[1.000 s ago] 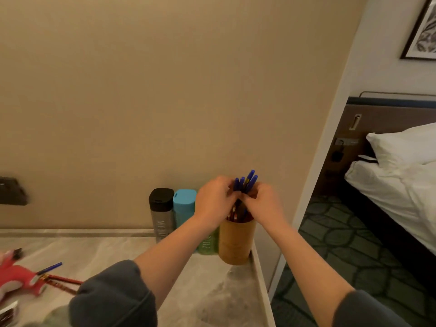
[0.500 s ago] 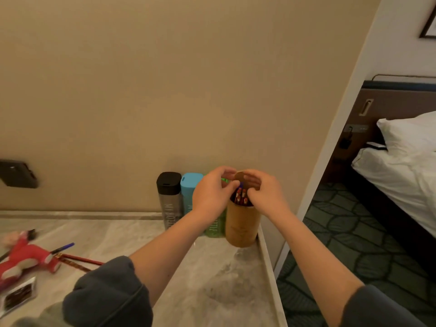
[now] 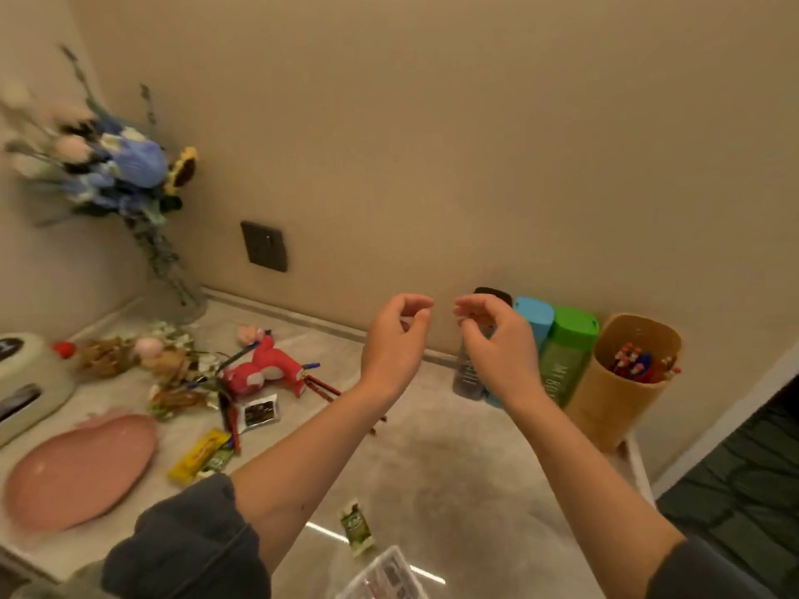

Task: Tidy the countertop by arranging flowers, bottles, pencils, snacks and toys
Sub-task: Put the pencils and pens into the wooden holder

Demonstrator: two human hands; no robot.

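My left hand [image 3: 395, 339] and my right hand [image 3: 497, 343] hover empty above the countertop, fingers loosely curled, left of the wooden pencil cup [image 3: 618, 399] that holds several pencils [image 3: 635, 363]. Against the wall stand a black-capped bottle [image 3: 469, 378], a blue bottle [image 3: 534, 315] and a green bottle [image 3: 566, 356]; my right hand partly hides the black one. A red plush toy [image 3: 263, 371] lies mid-counter among loose pencils [image 3: 320, 384]. Snack packets [image 3: 201, 456] lie near a pink plate [image 3: 78, 469]. A vase of flowers [image 3: 125, 175] stands in the left corner.
Dried flowers [image 3: 168, 361] are scattered left of the toy. A white tissue box [image 3: 26, 378] sits at the far left. A small green packet [image 3: 356, 527] and a clear plastic box [image 3: 385, 575] lie at the near edge. The counter's right edge [image 3: 640, 464] drops to patterned carpet.
Both hands let go of the pencils in the cup and drew back to the left, now empty. The view swung left and down, bringing the flowers, toy, snacks and plate into sight.
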